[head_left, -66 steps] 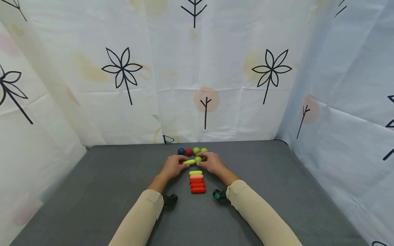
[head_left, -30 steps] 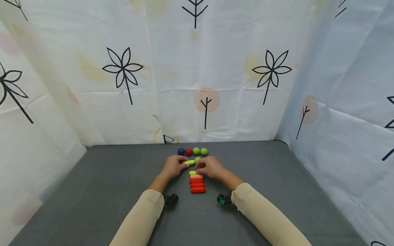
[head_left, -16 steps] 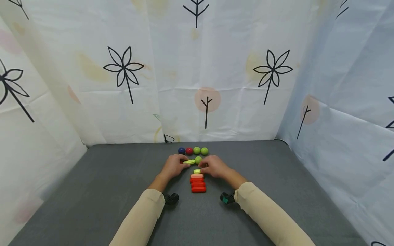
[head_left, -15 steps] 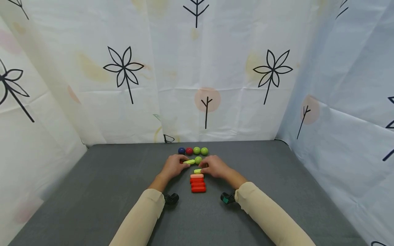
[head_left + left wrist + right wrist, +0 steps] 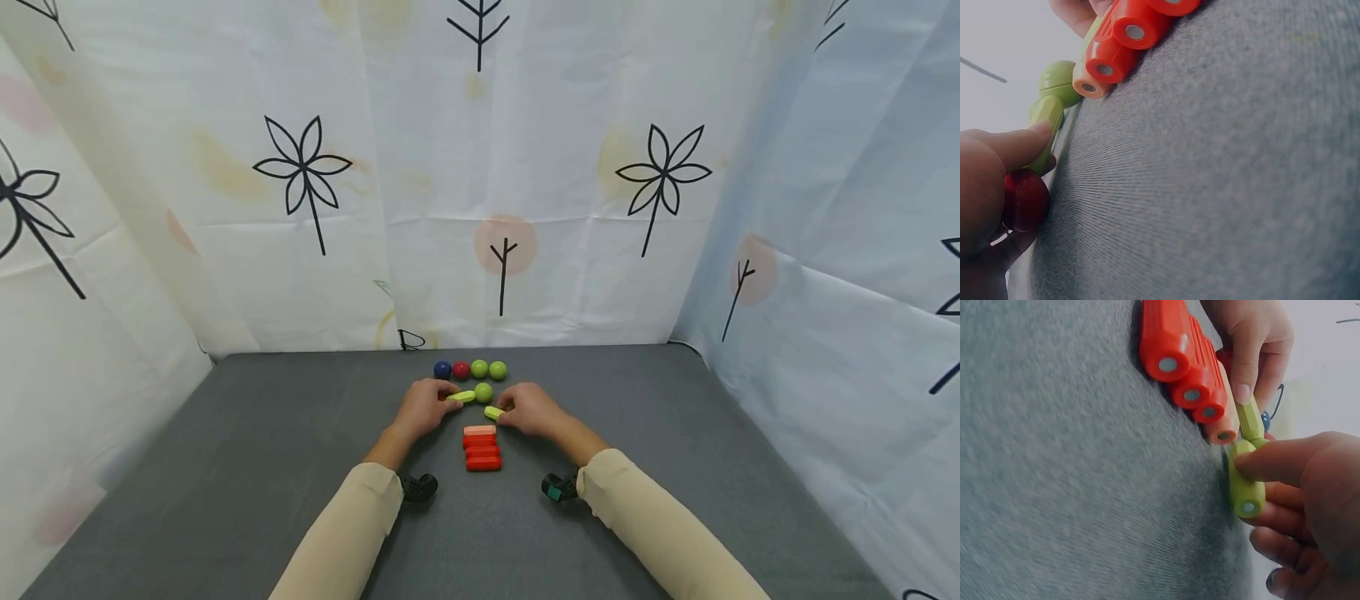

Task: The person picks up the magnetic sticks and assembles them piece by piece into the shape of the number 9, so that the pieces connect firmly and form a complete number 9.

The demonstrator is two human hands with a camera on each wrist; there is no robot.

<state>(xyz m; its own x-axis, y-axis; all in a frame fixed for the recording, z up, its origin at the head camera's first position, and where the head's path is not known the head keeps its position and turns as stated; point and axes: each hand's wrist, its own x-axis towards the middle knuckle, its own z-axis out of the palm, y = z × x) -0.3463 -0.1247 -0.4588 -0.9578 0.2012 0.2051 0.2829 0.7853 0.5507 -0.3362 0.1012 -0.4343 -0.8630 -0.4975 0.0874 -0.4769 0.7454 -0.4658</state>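
Note:
My left hand (image 5: 423, 407) pinches a yellow-green magnetic rod (image 5: 463, 397) between thumb and fingers. A dark red ball (image 5: 1025, 200) sits at that rod's near end in the left wrist view, partly covered by the hand. At the rod's right end is a green ball (image 5: 483, 392). My right hand (image 5: 531, 410) grips a second yellow-green rod (image 5: 1247, 478), thumb on top and fingers beneath. This rod slants just below and right of the green ball in the head view; its round metal end shows in the right wrist view.
Nearer me, a salmon rod (image 5: 480, 430) and several red rods (image 5: 482, 452) lie side by side. Behind the hands, a blue ball (image 5: 442, 369), a red ball (image 5: 461, 370) and two green balls (image 5: 498, 370) form a row on the grey table (image 5: 225, 483). A patterned curtain (image 5: 420, 167) encloses the back.
My right hand left the green ball, took the yellow-green rod from the stack's far end and moved it slightly up and right, tilting it. My left hand stays on its rod.

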